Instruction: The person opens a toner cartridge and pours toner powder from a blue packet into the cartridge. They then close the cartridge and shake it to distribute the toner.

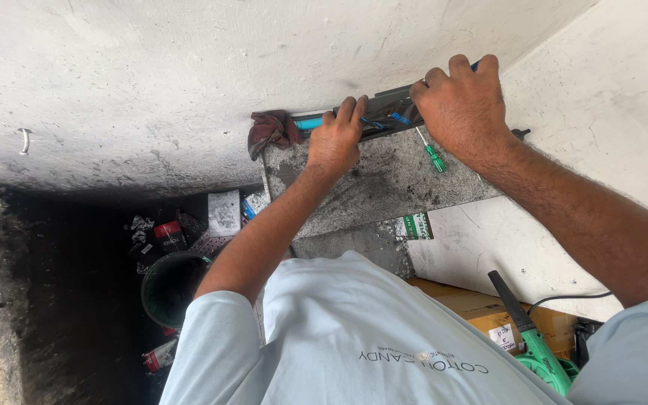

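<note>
A long dark tool tray (384, 112) with blue-handled tools in it lies along the white wall at the back of a dirty grey shelf (384, 187). My left hand (335, 142) has its fingers curled over the tray's left part. My right hand (463, 101) grips the tray's right end, and a blue tip shows above its fingers. A green-handled screwdriver (434, 156) lies on the shelf just under my right hand. A crumpled red rag (270, 129) sits at the shelf's left corner, beside my left hand.
Below the shelf on the left stand a dark round bucket (168, 286) and several small boxes and cans (189, 229) on a sooty floor. At lower right a green power blower (538, 351) rests on a cardboard box (474, 304), with a black cable (564, 298) nearby.
</note>
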